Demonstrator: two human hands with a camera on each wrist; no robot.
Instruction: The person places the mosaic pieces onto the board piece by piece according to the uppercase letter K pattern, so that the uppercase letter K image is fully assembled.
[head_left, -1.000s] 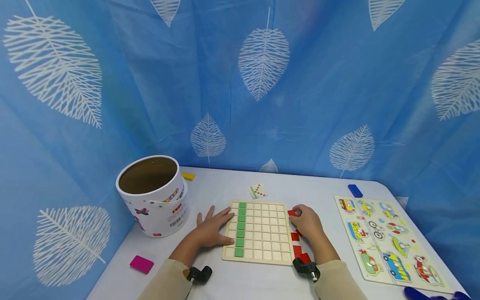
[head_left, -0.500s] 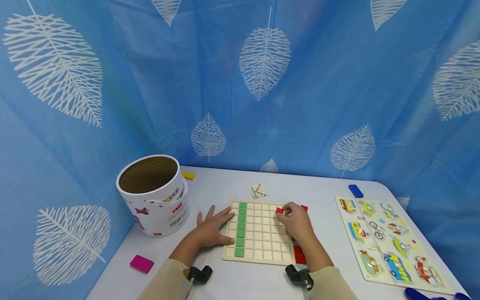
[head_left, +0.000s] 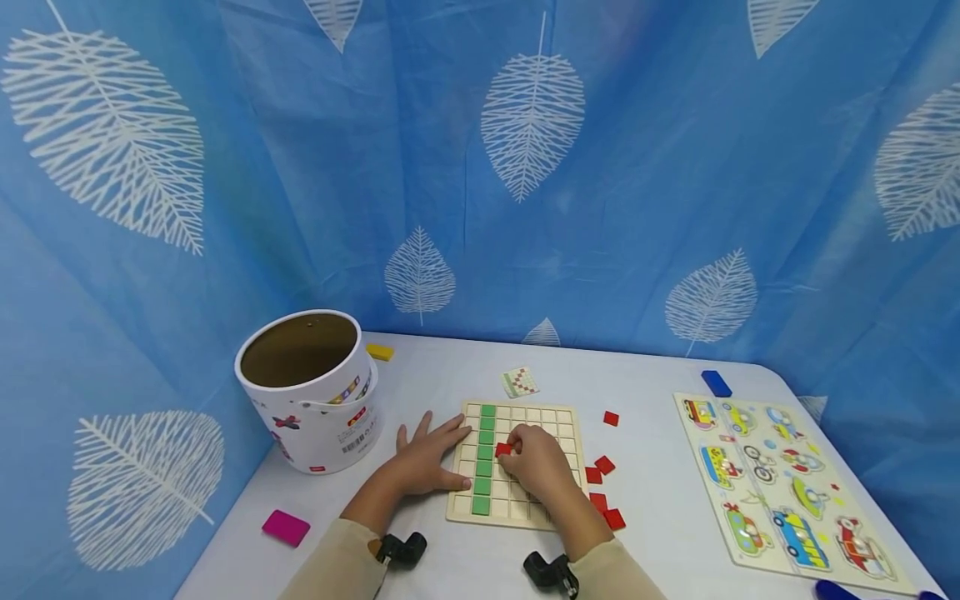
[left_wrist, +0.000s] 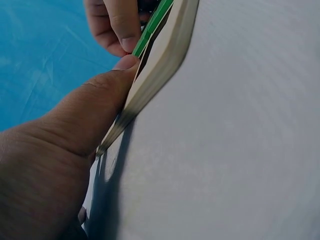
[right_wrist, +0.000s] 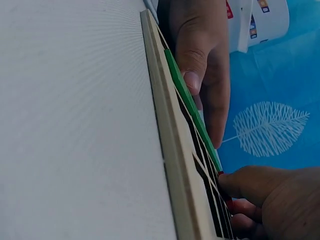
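We see a red tile (head_left: pixel 503 449) pinched in the right hand (head_left: pixel 536 461) over the wooden grid board (head_left: pixel 553 421), just right of its green column (head_left: pixel 483 457). The left hand (head_left: pixel 422 460) lies flat, fingers relaxed, against the board's left edge. Loose red tiles (head_left: pixel 604 482) sit right of the board; a white bucket (head_left: pixel 311 389) stands to its left.

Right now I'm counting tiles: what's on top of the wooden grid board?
A green tile column, a red tile pinched by the right hand. Squares under that hand are hidden.
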